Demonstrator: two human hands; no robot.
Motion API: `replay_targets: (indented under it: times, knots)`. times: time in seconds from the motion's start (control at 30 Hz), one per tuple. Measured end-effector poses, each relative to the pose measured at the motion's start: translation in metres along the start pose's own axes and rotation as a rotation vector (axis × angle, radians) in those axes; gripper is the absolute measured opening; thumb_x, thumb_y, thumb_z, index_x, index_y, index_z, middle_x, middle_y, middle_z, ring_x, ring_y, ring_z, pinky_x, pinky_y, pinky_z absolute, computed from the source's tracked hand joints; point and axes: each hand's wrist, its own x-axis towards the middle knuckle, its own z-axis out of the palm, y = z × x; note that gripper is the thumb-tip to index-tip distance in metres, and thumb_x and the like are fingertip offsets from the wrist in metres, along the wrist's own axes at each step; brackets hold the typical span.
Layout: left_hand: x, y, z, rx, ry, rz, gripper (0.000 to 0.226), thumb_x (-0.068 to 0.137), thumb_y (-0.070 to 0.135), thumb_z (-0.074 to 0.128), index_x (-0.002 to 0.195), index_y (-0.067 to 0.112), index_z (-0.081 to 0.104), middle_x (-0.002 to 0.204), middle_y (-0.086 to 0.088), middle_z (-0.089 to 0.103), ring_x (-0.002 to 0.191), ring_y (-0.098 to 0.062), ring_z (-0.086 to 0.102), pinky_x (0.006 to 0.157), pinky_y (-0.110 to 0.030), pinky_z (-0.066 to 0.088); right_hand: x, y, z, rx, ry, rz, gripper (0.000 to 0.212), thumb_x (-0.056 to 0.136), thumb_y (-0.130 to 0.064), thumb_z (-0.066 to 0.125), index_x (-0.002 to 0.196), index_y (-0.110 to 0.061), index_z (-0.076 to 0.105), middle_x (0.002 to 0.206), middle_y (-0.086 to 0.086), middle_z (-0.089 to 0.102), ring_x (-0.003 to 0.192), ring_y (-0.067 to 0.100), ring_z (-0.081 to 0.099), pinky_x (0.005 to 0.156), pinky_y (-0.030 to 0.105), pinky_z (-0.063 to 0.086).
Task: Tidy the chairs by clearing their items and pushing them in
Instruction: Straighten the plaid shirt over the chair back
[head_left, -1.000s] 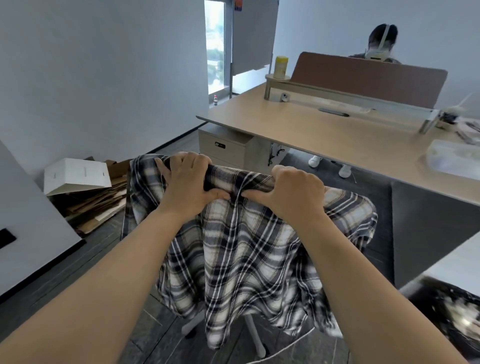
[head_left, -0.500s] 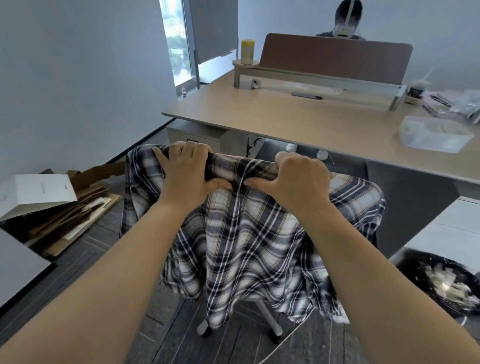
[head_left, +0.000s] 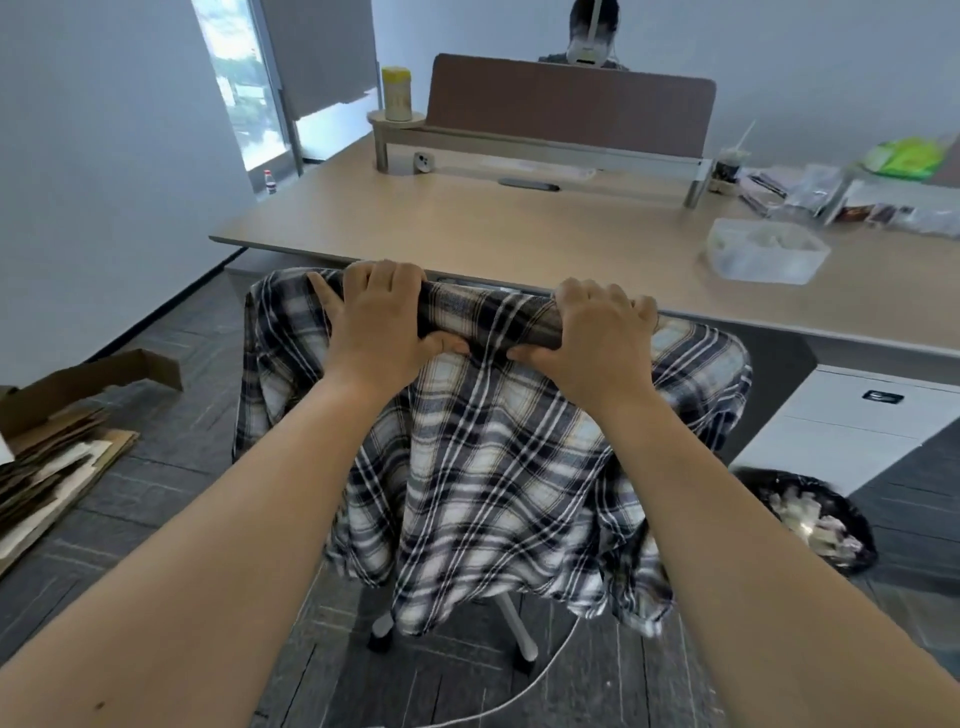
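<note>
A swivel chair stands in front of me, its back wholly draped in a black-and-white plaid shirt (head_left: 483, 467); only its white base legs (head_left: 514, 629) and a castor show below. My left hand (head_left: 379, 322) and my right hand (head_left: 597, 338) both grip the top of the chair back through the shirt, about a hand's width apart. The chair's top edge sits right at the front edge of the light wooden desk (head_left: 545, 239).
A clear plastic container (head_left: 763, 254) and clutter lie on the desk's right. A white drawer unit (head_left: 852, 415) and a black-lined bin (head_left: 810, 519) stand at right. Flattened cardboard (head_left: 57, 457) lies on the floor at left. A person sits behind the brown divider (head_left: 571, 111).
The chair has rolled forward from open floor up to the desk's front edge, both hands keeping their grip on its back. My hands are now further apart.
</note>
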Motion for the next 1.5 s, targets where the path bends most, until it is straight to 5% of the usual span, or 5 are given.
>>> replay_targets:
  times: [0.17,0.5,0.97,1.37,1.5]
  knots:
    - [0.046,0.014,0.022,-0.039,0.007,0.048,0.069,0.071,0.048,0.065,0.118,0.003,0.042,0.127,-0.019,0.045,0.124,-0.037,0.03,0.107,-0.062,0.022,0.037,0.029,0.008,0.009,0.011,0.033,0.062,0.079,-0.058,0.054,0.118,-0.01,0.048,0.115,0.006,0.058,0.11,0.027,0.049,0.101,0.045,0.029]
    - [0.138,0.055,0.062,-0.024,-0.025,0.014,0.066,0.074,0.05,0.061,0.121,0.008,0.041,0.131,-0.012,0.044,0.13,-0.03,0.027,0.112,-0.065,0.003,0.123,0.092,0.034,0.033,0.0,0.068,0.051,0.08,-0.054,0.057,0.105,-0.011,0.05,0.089,-0.002,0.038,0.086,0.018,0.031,0.097,0.043,0.03]
    - [0.244,0.07,0.109,-0.093,0.006,0.087,0.066,0.072,0.048,0.063,0.117,0.004,0.042,0.124,-0.017,0.046,0.123,-0.035,0.03,0.107,-0.063,0.023,0.22,0.139,0.059,0.056,0.025,0.103,0.048,0.078,-0.055,0.058,0.085,-0.016,0.031,0.086,0.0,0.038,0.083,0.018,0.031,0.087,0.039,0.028]
    - [0.289,0.075,0.128,-0.122,-0.012,0.132,0.069,0.071,0.05,0.062,0.117,0.004,0.039,0.127,-0.017,0.038,0.124,-0.034,0.026,0.109,-0.067,0.007,0.261,0.159,0.069,0.043,0.052,0.125,0.044,0.079,-0.049,0.059,0.084,-0.016,0.031,0.071,-0.005,0.031,0.084,0.017,0.03,0.078,0.033,0.017]
    - [0.286,0.078,0.125,-0.098,-0.021,0.104,0.069,0.073,0.051,0.06,0.12,0.005,0.037,0.13,-0.016,0.036,0.128,-0.033,0.024,0.107,-0.067,-0.007,0.26,0.158,0.068,0.031,0.027,0.126,0.039,0.081,-0.045,0.059,0.088,-0.016,0.033,0.089,-0.001,0.036,0.087,0.017,0.028,0.09,0.04,0.028]
